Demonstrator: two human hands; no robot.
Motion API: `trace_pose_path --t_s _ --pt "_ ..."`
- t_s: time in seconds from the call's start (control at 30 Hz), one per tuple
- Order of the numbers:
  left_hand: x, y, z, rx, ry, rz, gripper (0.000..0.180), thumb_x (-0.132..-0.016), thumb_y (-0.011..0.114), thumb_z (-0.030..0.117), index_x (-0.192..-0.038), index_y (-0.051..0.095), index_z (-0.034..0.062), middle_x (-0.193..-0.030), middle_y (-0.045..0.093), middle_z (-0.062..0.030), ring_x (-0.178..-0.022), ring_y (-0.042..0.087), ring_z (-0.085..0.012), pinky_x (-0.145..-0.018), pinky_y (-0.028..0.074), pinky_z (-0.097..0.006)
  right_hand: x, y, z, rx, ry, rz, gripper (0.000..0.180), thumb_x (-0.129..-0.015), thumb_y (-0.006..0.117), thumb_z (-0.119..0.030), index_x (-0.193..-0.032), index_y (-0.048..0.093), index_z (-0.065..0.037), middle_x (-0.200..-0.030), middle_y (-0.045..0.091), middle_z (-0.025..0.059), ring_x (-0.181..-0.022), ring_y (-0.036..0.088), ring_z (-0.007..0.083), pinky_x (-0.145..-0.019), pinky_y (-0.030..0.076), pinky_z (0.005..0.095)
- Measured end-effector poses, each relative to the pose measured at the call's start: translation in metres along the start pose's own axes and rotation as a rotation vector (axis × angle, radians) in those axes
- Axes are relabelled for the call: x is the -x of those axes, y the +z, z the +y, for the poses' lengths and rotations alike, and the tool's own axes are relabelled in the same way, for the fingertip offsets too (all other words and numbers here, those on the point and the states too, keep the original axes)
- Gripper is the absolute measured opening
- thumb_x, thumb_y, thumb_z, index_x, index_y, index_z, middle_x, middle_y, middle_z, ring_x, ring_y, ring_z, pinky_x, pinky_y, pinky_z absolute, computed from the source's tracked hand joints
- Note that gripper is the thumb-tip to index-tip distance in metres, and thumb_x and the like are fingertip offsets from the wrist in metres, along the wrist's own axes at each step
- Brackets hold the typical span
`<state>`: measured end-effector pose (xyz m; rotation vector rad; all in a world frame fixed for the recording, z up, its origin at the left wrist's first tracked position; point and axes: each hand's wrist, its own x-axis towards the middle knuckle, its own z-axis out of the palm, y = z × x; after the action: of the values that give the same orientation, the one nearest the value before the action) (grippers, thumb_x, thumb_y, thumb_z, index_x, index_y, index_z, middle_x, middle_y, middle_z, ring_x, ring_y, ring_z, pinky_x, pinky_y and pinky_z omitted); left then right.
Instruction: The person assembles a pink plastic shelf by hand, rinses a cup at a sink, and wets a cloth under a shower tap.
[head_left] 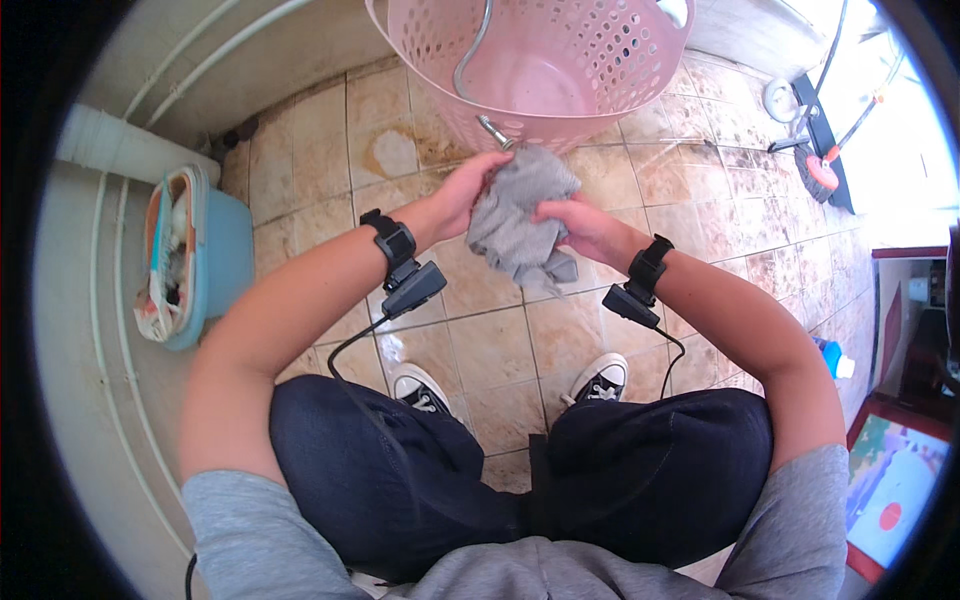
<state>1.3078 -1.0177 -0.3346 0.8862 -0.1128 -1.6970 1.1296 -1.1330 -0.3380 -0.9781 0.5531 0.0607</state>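
A crumpled grey cloth (pixel 522 215) hangs between my two hands, above the tiled floor and in front of the pink basket (pixel 570 128). My left hand (pixel 468 192) grips its upper left side, the fingertips partly hidden behind the fabric. On the right side, my right hand (pixel 588 226) pinches the cloth with the thumb on top; the other fingers are behind it. A metal hose end (pixel 494 132) sticks out just above the cloth, and its grey hose (pixel 463 75) runs up over the basket's rim. What the cloth covers at that end cannot be seen.
At left, a blue bin (pixel 222 255) full of rubbish stands against the wall, near white pipes (pixel 205 65). A brush with a round head (pixel 818 172) leans at the far right. A blue bottle (pixel 832 358) stands beside a dark red cabinet (pixel 865 435).
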Motion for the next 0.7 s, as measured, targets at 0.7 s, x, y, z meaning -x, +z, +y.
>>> trace_pose_path --t_s 0.7 --pt "-0.037 -0.001 -0.008 -0.209 -0.036 0.194 0.061 -0.107 0.036 0.055 -0.138 0.054 0.0061 -0.135 0.063 -0.0144 -0.122 0.063 -0.0284 -0.108 0.049 -0.047 -0.026 -0.005 0.006 -0.358 0.095 -0.034 0.030 -0.081 0.052 -0.015 -0.104 0.067 -0.004 -0.101 0.073 0.0120 -0.099 0.068 0.0265 -0.097 0.052 0.0427"
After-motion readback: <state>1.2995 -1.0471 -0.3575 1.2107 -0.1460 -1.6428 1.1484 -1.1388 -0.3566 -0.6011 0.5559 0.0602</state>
